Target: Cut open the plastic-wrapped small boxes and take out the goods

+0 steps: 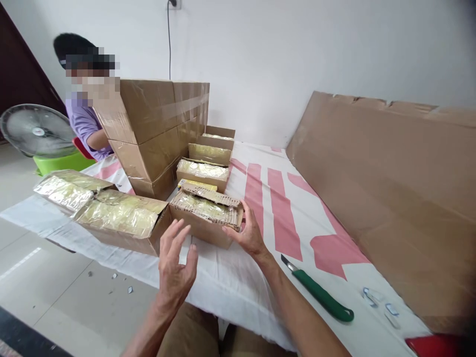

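In the head view a small open cardboard box [203, 225] stands in front of me, its flaps raised around clear plastic-wrapped, yellowish contents [204, 207]. My right hand [247, 230] grips its right end, thumb at the near side and fingers at the far corner. My left hand [176, 258] is open, fingers spread, just short of the box's left front and holding nothing. Left of it, an open box with wrapped contents [119, 213] lies close by, and another such box [69, 188] is beyond. A green-handled cutter [323, 295] lies right of my right forearm.
Taped cartons [152, 111] are stacked at the back left, with more open boxes [203, 171] beside them. A large cardboard sheet [390, 188] leans along the right. Small plastic scraps [390, 310] lie on the tablecloth. A person in purple [84, 116] and a fan [37, 131] are beyond.
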A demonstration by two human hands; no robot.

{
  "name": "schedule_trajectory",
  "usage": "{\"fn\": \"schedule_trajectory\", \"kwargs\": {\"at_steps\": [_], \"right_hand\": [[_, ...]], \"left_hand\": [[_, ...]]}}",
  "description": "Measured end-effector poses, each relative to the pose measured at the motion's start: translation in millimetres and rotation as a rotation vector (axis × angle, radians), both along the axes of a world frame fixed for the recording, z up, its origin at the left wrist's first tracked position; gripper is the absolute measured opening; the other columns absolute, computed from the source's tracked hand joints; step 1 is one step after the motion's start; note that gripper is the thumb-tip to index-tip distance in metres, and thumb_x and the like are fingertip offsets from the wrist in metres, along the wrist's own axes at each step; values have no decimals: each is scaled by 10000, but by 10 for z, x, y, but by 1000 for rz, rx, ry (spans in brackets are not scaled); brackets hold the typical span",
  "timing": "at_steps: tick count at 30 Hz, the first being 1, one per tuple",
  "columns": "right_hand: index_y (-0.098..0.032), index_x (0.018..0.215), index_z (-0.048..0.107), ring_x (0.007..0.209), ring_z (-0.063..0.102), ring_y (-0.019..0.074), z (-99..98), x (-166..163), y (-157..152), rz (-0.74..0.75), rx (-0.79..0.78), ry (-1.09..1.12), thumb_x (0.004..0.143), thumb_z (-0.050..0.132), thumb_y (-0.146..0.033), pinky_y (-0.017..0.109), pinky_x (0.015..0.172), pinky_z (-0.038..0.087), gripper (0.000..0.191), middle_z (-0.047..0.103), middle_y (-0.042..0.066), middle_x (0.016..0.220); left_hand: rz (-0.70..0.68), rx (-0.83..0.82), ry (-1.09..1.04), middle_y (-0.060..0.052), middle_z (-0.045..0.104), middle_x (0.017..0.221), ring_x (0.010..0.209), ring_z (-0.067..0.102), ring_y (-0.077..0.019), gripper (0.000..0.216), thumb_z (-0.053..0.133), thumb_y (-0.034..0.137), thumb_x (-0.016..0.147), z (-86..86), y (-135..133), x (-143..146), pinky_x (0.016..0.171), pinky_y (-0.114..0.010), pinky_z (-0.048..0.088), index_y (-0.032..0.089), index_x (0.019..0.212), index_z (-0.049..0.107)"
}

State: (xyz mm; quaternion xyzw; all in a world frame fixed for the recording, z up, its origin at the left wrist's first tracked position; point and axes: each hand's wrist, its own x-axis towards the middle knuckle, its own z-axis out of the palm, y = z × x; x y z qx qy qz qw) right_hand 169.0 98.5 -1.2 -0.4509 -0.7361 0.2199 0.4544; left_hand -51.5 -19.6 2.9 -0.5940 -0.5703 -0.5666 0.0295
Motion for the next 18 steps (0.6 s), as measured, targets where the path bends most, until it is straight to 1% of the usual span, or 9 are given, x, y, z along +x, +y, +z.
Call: {"fn": "schedule_trajectory", "kwargs": {"at_steps": [1, 2, 4, 6, 8, 10, 14, 16, 18], "right_hand": [[-240, 1633, 343, 1442, 513, 372, -17, -2, -2, 2, 12, -3, 768, 844, -472, 548, 1098, 552, 1027, 507, 179, 1568], [-243, 1635, 341, 1445, 508, 373, -31, -5, 0, 4, 17, -3, 772, 840, -478, 553, 1104, 545, 1024, 504, 176, 1570], [-249, 1638, 335, 1444, 504, 375, -42, -13, 13, 11, 2, 12, 776, 837, -485, 550, 1076, 562, 1025, 492, 178, 1576], [-249, 1636, 335, 1443, 499, 377, -32, -16, 33, 25, -34, 34, 765, 843, -483, 535, 1022, 593, 1035, 480, 183, 1580], [-237, 1629, 344, 1444, 495, 383, -9, -13, 44, 39, -65, 50, 743, 856, -473, 529, 996, 605, 1050, 475, 192, 1581], [-230, 1624, 351, 1441, 499, 385, 18, -12, 39, 43, -76, 61, 725, 867, -456, 536, 1012, 598, 1061, 480, 193, 1578], [-238, 1630, 352, 1466, 481, 379, 58, -114, 19, 47, -43, 56, 726, 873, -412, 558, 1113, 539, 1057, 473, 183, 1599], [-210, 1631, 354, 1488, 457, 385, 76, -242, 51, 56, -27, 40, 704, 889, -393, 569, 1183, 479, 1086, 471, 197, 1601], [-190, 1631, 359, 1501, 444, 395, 97, -397, 121, 57, -29, 21, 680, 906, -383, 582, 1237, 415, 1115, 479, 208, 1594]], "left_hand": [[-6, 69, 157, -127, 658, 1435, 1475, 518, -304, 380, 611, 195, 945, 182, -4, -78, 1229, -530, 415, 236, 1320, 654], [11, 64, 298, -132, 648, 1449, 1503, 483, -313, 387, 624, 202, 941, 353, 29, -175, 1247, -538, 387, 227, 1326, 650], [61, -80, 525, -171, 642, 1447, 1491, 484, -357, 435, 657, 274, 922, 619, 192, -411, 1270, -586, 327, 179, 1345, 639], [82, -313, 687, -205, 673, 1378, 1425, 536, -402, 513, 701, 298, 850, 753, 409, -653, 1240, -608, 349, 135, 1333, 646], [75, -524, 782, -189, 730, 1241, 1284, 634, -395, 477, 676, 205, 779, 764, 577, -844, 1142, -555, 460, 141, 1252, 686], [71, -608, 816, -166, 751, 1140, 1142, 691, -372, 444, 615, 147, 745, 695, 629, -963, 1033, -501, 527, 163, 1178, 712], [116, -499, 786, -163, 736, 1188, 1141, 676, -359, 526, 542, 179, 782, 522, 463, -1084, 1039, -490, 516, 173, 1292, 671], [134, -441, 761, -176, 724, 1223, 1185, 657, -362, 578, 516, 176, 795, 496, 362, -1106, 1072, -500, 499, 150, 1361, 631], [158, -375, 714, -192, 703, 1274, 1259, 620, -387, 552, 508, 181, 810, 506, 279, -1056, 1101, -539, 481, 146, 1347, 637]]}}
